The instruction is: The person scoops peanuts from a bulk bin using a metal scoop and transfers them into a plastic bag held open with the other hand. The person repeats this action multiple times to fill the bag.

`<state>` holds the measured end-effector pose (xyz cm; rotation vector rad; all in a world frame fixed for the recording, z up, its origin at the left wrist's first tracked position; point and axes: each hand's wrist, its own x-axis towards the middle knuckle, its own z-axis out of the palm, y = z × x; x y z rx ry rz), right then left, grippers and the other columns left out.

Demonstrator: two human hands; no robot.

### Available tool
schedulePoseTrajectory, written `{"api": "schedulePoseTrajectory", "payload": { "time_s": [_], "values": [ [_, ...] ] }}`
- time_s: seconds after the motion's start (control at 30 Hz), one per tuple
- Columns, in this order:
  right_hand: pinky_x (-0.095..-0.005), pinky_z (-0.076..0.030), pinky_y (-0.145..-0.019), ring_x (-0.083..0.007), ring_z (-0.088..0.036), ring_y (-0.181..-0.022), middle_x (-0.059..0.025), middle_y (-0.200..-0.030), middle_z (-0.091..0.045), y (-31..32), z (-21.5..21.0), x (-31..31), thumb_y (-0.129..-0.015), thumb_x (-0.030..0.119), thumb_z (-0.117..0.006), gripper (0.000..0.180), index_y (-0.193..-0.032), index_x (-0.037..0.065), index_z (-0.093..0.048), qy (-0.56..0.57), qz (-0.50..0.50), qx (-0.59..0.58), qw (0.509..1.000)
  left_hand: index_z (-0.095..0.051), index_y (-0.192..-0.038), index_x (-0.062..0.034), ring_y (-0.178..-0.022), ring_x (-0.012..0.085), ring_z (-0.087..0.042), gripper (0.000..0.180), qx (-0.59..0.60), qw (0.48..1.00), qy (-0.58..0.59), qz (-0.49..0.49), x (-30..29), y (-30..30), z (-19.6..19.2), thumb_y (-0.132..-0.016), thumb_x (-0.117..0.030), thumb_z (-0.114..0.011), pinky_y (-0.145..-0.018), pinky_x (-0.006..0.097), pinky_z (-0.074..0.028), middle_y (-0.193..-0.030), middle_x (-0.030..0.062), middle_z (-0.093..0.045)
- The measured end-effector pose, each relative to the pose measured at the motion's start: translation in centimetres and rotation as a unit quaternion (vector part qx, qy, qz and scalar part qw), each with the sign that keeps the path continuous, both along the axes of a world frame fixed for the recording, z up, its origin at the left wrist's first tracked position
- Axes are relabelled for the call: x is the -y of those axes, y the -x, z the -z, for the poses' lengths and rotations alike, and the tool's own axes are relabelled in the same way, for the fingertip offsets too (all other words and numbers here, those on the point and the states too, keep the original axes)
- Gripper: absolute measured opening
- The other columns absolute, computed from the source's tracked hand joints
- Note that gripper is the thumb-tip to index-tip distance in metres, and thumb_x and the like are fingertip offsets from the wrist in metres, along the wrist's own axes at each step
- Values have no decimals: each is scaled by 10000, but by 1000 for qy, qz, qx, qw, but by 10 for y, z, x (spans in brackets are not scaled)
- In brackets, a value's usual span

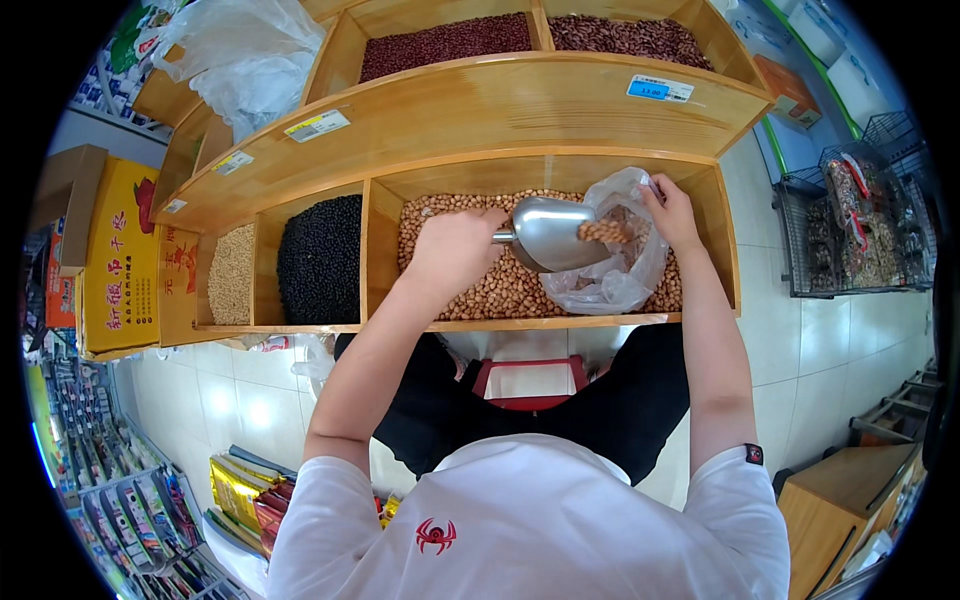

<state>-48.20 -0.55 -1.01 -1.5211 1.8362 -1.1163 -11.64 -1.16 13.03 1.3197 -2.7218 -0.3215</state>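
Observation:
My left hand (458, 246) is closed around the handle of a shiny metal scoop (548, 222). The scoop's mouth points right, into the opening of a clear plastic bag (632, 283). At its lip a small heap of tan, roundish beans or nuts (604, 232) is spilling toward the bag. My right hand (674, 212) pinches the bag's upper right rim and holds it open. The bag rests on more of the same tan beans or nuts (470, 285), which fill this compartment of a wooden bin (450, 181). My left fingertips are partly hidden behind the hand.
Black beans (322, 262) and pale grains or beans (232, 276) fill the compartments to the left. Dark red beans (446, 45) and speckled beans (628, 40) lie in the upper tier. Loose plastic bags (250, 65) hang at upper left. A wire basket (850, 230) stands right.

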Motion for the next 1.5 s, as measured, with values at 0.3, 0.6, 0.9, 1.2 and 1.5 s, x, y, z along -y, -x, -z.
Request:
{"api": "schedulePoseTrajectory", "payload": {
  "time_s": [0.3,0.6,0.9,1.2,1.5],
  "values": [
    [-308,-478,-677,-160,-559,-678,-85,-757,-640,-2,0,0,-929,230,-678,231,-980,13,-620,2,-7,19,1000,-704,-1069,-87,-930,334,-673,288,-45,990,-71,-110,7,-64,-7,-832,-247,-739,-800,416,-535,-1010,139,-707],
    [-305,-474,-664,-141,-540,-665,-70,-741,-627,-6,-3,-1,-936,233,-673,234,-975,9,-620,-5,-10,21,1000,-677,-956,-34,-912,376,-647,258,70,979,-133,-138,3,-103,48,-878,-280,-694,-795,462,-512,-940,178,-684],
    [-294,-458,-645,-127,-520,-652,-64,-722,-616,-3,1,0,-937,246,-671,246,-951,5,-621,-12,-10,-7,1000,-631,-1083,-29,-1010,388,-635,281,117,963,-209,-121,31,-87,120,-934,-266,-653,-868,474,-494,-1052,225,-669],
    [-280,-458,-630,-109,-518,-650,-51,-716,-611,-1,8,0,-942,223,-671,231,-946,-1,-614,-9,-16,31,999,-642,-1106,-24,-1021,371,-652,412,53,939,-302,-156,42,-91,139,-863,-348,-723,-878,434,-507,-1081,221,-684],
    [-275,-463,-653,-102,-527,-668,-46,-725,-617,-1,5,0,-952,224,-657,224,-956,3,-617,-22,-25,1,999,-667,-1050,12,-942,330,-676,471,-21,943,-285,-174,48,-102,142,-771,-348,-785,-823,397,-524,-983,205,-702]
  ]
}}
